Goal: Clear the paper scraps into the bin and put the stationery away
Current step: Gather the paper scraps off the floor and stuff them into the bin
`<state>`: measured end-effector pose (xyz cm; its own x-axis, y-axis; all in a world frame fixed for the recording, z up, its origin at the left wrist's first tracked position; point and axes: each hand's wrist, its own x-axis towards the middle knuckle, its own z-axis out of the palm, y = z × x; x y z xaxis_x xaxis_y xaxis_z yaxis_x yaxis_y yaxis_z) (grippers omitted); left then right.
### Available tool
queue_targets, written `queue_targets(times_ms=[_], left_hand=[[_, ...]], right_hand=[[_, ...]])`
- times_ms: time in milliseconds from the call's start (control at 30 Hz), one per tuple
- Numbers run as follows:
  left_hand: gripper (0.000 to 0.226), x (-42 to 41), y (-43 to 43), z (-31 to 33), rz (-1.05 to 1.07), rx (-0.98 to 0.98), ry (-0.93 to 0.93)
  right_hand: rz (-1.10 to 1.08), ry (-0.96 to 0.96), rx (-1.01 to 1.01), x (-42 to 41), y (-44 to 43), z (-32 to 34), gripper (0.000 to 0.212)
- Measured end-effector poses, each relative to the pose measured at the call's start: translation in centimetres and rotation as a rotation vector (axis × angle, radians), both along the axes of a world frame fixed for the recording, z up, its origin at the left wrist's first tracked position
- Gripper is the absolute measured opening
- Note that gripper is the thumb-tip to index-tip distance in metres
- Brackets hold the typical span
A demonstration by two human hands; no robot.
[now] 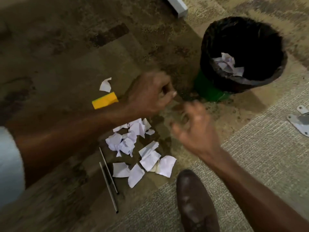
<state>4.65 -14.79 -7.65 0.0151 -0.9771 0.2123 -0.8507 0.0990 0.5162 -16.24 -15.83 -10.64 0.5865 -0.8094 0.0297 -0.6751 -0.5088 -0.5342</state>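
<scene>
Several torn white paper scraps (138, 153) lie in a heap on the carpet, with one more scrap (105, 84) apart at the upper left. A green bin with a black liner (215, 76) stands at the upper right and holds a few scraps (227, 64). My left hand (150, 92) hovers above the heap, fingers curled, nothing visible in it. My right hand (195, 129) is blurred, fingers spread, empty, between the heap and the bin. A yellow block (104, 100) lies beside my left wrist. Two thin grey pens (108, 178) lie left of the scraps.
My brown shoe (194, 203) stands on the carpet just below the scraps. A white furniture leg (177, 5) is at the top. A grey metal bracket (299, 119) sits at the right edge.
</scene>
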Motion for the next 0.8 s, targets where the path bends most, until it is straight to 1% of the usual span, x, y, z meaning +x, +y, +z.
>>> queue_targets(times_ms=[67, 100, 200, 233, 267, 333, 400, 433, 500, 567, 633, 667, 800], left_hand=[[0.017, 1.9, 2.3, -3.1, -0.122, 0.09, -0.097], [0.026, 2.7, 3.3, -4.4, -0.181, 0.142, -0.154], [0.079, 4.0, 5.8, -7.1, -0.325, 0.327, -0.395], [0.093, 4.2, 6.4, -7.5, -0.357, 0.364, -0.468], [0.103, 4.3, 6.8, -8.1, -0.382, 0.398, -0.523], [0.112, 4.4, 7.2, -9.4, -0.449, 0.425, -0.605], [0.116, 4.7, 7.5, -11.0, -0.502, 0.426, -0.684], [0.113, 4.7, 7.6, -11.7, -0.523, 0.44, -0.708], [0.097, 4.6, 8.0, -12.5, -0.564, 0.434, -0.74], [0.07, 4.0, 8.4, -12.1, -0.577, 0.348, -0.768], [0.043, 3.6, 9.0, -11.9, -0.583, 0.245, -0.785], [0.036, 3.6, 9.3, -12.2, -0.571, 0.212, -0.769], [0.028, 3.7, 9.4, -12.9, -0.487, 0.232, -0.597]], right_hand=[[0.212, 0.188, 0.107, 0.5, 3.1, -2.3, 0.068], [0.309, 0.252, 0.134, 0.6, 4.2, -3.2, 0.076], [0.57, 0.4, 0.083, 0.1, 6.1, -5.2, 0.089], [0.632, 0.444, 0.059, -0.1, 6.4, -5.8, 0.092], [0.68, 0.477, 0.037, -0.2, 6.7, -6.2, 0.094], [0.729, 0.501, -0.002, -0.3, 7.0, -6.9, 0.093], [0.755, 0.481, -0.062, 0.0, 7.2, -7.3, 0.073], [0.766, 0.463, -0.08, 0.1, 7.4, -7.4, 0.064], [0.758, 0.429, -0.083, 0.2, 7.8, -7.7, 0.053], [0.728, 0.398, -0.071, 0.0, 8.3, -8.0, 0.041], [0.698, 0.372, -0.068, -0.5, 8.8, -8.6, 0.034], [0.681, 0.347, -0.065, -0.7, 9.0, -8.8, 0.03], [0.609, 0.248, -0.036, -1.2, 9.0, -9.8, 0.017]])
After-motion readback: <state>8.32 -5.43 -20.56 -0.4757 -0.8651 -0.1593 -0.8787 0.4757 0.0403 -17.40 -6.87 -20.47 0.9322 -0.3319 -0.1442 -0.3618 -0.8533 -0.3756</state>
